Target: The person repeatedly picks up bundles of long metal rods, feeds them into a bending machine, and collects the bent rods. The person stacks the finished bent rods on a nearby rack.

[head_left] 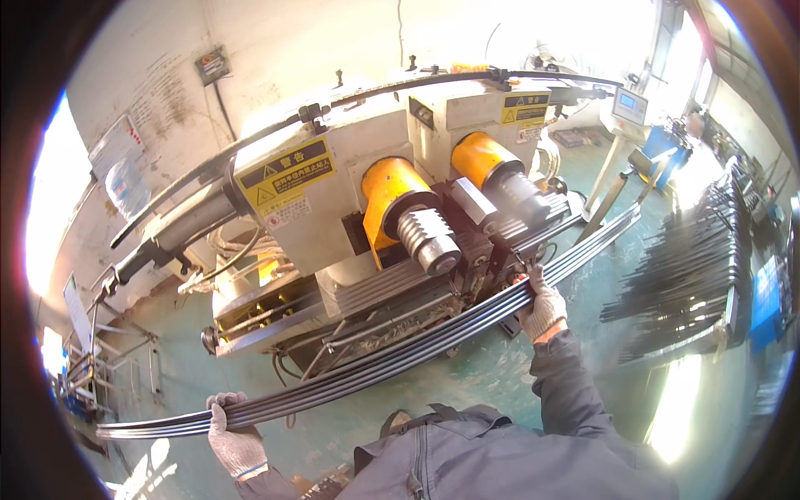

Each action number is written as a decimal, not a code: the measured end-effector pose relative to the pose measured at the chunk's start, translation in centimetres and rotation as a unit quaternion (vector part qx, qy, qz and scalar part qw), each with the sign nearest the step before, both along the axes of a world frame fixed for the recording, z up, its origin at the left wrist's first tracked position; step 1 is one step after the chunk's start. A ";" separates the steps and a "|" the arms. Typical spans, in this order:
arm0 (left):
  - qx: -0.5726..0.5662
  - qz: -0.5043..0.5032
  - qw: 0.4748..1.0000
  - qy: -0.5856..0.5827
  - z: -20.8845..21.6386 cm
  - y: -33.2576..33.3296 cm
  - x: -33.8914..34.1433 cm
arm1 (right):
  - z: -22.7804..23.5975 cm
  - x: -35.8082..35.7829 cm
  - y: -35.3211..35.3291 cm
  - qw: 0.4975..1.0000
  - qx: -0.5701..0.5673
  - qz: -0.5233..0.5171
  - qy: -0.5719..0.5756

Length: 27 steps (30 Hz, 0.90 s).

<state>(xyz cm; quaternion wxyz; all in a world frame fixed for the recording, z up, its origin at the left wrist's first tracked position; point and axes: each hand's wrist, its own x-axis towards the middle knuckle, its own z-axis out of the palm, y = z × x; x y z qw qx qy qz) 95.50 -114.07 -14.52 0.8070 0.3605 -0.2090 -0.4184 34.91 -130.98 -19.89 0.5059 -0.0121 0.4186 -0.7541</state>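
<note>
A bundle of several long dark metal rods (392,354) stretches across in front of my body, from the lower left up to the right. My left hand (234,437), in a pale knitted glove, is closed around the bundle near its left end. Farther right, my gloved right hand (543,307) grips the same rods from the near side. Just beyond the rods stands a machine with a ridged steel roller (427,242) in a yellow housing (385,196). A second roller (523,202) beside it looks blurred.
A long black bar (400,85) runs along the machine's top. A control panel (629,105) stands at the back right. Many dark rods (683,267) lie on a rack to the right, near a blue box (765,304). A metal frame (125,354) stands at far left.
</note>
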 end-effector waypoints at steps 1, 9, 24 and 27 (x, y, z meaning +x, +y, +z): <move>0.021 0.007 1.000 0.013 -0.3 -1.2 1.0 | 0.4 1.1 -0.6 0.999 -0.021 0.004 0.027; 0.088 -0.005 0.992 0.093 -2.9 -9.4 2.2 | 0.8 5.5 -6.9 0.997 -0.073 0.005 0.025; 0.124 -0.109 0.979 0.119 -7.2 -18.3 -4.9 | -5.1 2.5 -15.1 0.564 0.182 0.097 0.800; 0.055 -0.155 0.980 0.116 -7.1 -18.5 -2.7 | -5.4 2.4 -15.1 0.446 0.206 0.153 0.857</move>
